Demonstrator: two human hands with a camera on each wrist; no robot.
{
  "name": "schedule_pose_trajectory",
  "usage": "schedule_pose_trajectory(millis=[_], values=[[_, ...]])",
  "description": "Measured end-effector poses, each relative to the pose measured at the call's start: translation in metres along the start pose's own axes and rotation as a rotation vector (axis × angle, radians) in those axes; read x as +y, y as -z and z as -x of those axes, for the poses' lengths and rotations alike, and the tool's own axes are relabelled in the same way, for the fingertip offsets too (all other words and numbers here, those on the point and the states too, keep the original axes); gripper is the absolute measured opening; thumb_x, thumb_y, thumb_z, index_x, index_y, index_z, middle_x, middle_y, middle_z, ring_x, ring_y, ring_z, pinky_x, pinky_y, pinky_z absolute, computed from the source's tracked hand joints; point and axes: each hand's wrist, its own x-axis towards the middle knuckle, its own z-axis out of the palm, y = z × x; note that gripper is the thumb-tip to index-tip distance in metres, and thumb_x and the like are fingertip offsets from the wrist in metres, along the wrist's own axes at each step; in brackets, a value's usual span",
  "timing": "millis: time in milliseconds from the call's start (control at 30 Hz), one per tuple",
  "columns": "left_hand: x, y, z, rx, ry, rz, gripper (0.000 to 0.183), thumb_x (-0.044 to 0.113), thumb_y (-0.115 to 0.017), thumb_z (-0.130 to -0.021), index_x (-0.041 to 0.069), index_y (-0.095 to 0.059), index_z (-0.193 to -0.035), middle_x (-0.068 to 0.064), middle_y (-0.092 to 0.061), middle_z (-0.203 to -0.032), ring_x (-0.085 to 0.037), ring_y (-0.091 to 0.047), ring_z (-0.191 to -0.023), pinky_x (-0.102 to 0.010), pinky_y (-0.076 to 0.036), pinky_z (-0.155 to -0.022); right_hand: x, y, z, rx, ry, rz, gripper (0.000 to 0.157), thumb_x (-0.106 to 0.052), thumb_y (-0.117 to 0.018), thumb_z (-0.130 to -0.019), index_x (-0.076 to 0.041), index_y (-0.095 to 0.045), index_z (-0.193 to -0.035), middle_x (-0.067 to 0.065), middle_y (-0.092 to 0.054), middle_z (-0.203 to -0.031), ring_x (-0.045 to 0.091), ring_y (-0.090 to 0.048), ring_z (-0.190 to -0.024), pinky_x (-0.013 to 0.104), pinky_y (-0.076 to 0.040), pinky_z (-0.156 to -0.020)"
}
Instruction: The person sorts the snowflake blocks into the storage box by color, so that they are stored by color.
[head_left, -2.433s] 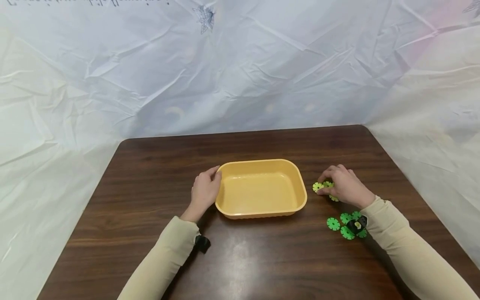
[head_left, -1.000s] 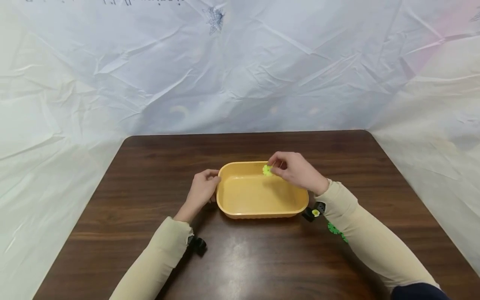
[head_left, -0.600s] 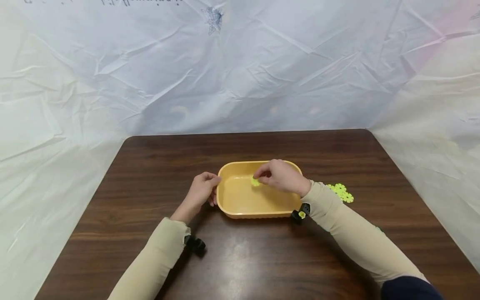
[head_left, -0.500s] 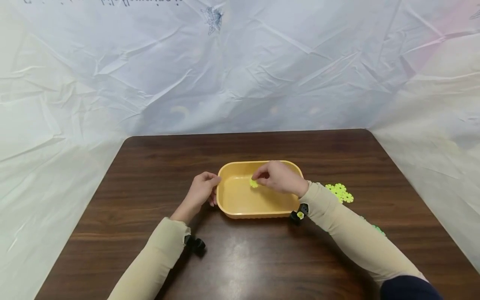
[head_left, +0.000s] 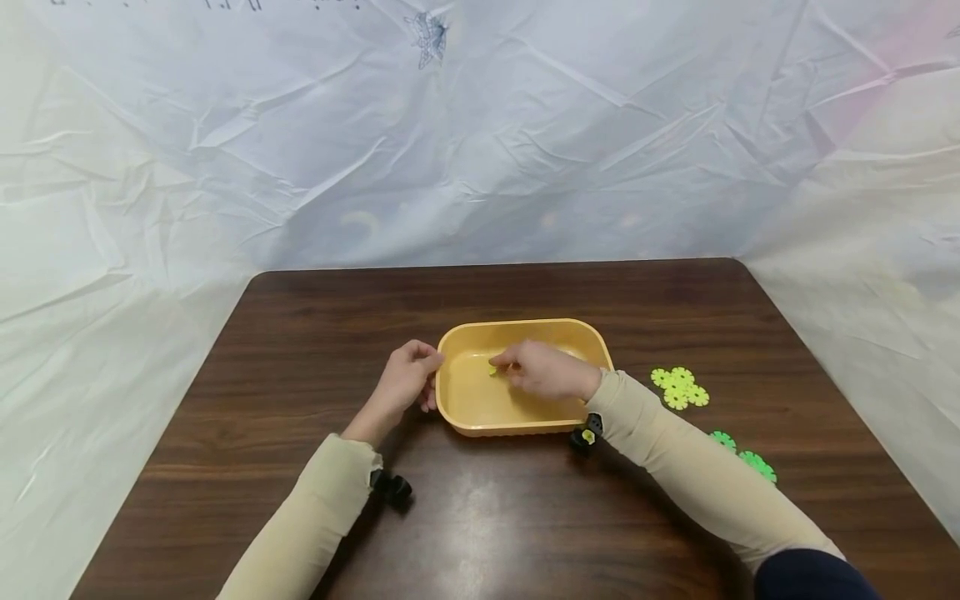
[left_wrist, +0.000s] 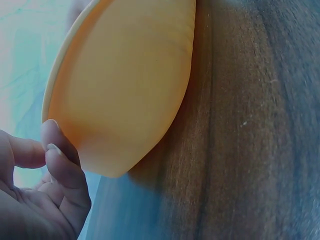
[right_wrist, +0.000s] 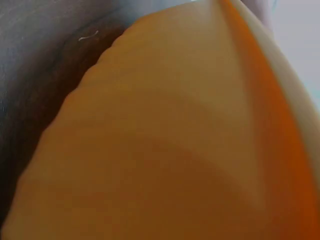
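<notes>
A yellow plastic basin (head_left: 480,428) stands on the dark wooden table. My left hand (head_left: 407,377) pinches its left rim between thumb and fingers; the left wrist view shows these fingertips (left_wrist: 52,130) at the rim. My right hand (head_left: 551,371) reaches down inside the basin with the index finger extended. Just under that fingertip is a small yellow-green notched disc (head_left: 492,369), partly covered. Whether the thumb still grips the disc is hidden. In the right wrist view the basin's outer wall (right_wrist: 150,125) fills most of the picture, and the hand is out of sight.
Right of the basin lies a cluster of yellow-green notched discs (head_left: 678,388). Nearer the right forearm are green notched discs (head_left: 757,465), partly covered by the sleeve. A pale wrinkled sheet (head_left: 480,167) hangs behind the table.
My right hand has carried a yellow-green disc from the right-hand cluster into the basin, and has moved lower and left in the last half second. The left hand stays on the rim.
</notes>
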Motion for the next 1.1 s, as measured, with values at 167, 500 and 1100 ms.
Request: schedule_pose_trajectory(millis=[167, 500, 1100], values=[[0.0006, -0.0003, 0.0004, -0.004, -0.001, 0.003, 0.02, 0.017, -0.055, -0.099, 0.0, -0.051, -0.109, -0.009, -0.055, -0.059, -0.016, -0.049, -0.037, -0.027, -0.043, -0.036, -0.0027, -0.0037, -0.0004, -0.059, 0.006, 0.048, 0.045, -0.005, -0.059, -0.093, 0.006, -0.05, -0.136, 0.017, -0.057, -0.129, 0.027, -0.053, -0.119, 0.043, -0.037, -0.105], [0.0016, -0.0009, 0.0017, -0.003, 0.009, 0.014, 0.021, 0.018, -0.055, -0.099, 0.001, -0.051, -0.109, -0.009, -0.055, -0.058, -0.016, -0.048, -0.037, -0.027, -0.041, -0.036, -0.0056, -0.0051, 0.0003, -0.061, 0.029, 0.068, 0.05, -0.006, -0.058, -0.093, 0.004, -0.046, -0.14, 0.016, -0.052, -0.131, 0.03, -0.046, -0.118, 0.044, -0.038, -0.102], [-0.0008, -0.0013, 0.001, 0.01, 0.014, 0.02, 0.022, 0.02, -0.055, -0.099, 0.001, -0.05, -0.11, -0.011, -0.054, -0.063, -0.016, -0.046, -0.037, -0.026, -0.039, -0.036, -0.0099, -0.0082, -0.0045, -0.086, 0.03, 0.073, 0.049, -0.01, -0.058, -0.095, 0.006, -0.046, -0.139, 0.019, -0.051, -0.139, 0.03, -0.044, -0.132, 0.05, -0.02, -0.115]])
